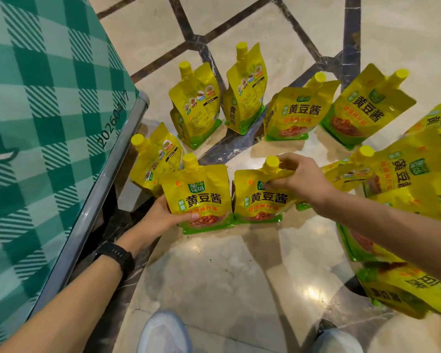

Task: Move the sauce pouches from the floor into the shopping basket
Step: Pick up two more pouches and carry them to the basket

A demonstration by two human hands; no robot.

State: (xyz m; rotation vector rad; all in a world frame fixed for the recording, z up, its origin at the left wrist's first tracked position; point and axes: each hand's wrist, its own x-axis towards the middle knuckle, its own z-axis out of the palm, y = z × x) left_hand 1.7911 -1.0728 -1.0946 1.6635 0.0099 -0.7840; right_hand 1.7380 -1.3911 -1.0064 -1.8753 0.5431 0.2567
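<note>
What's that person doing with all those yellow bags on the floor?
A person seems to be gathering yellow sauce pouches off the shiny floor. The left hand grips the lower side of one pouch, and the right hand pinches the top of the pouch beside it, by its cap. More pouches stand behind and pile up at the right. A green checked container with a metal rim is at the left.

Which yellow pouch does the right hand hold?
The front-centre pouch: the right hand pinches under its cap; the left hand grips its neighbour.
</note>
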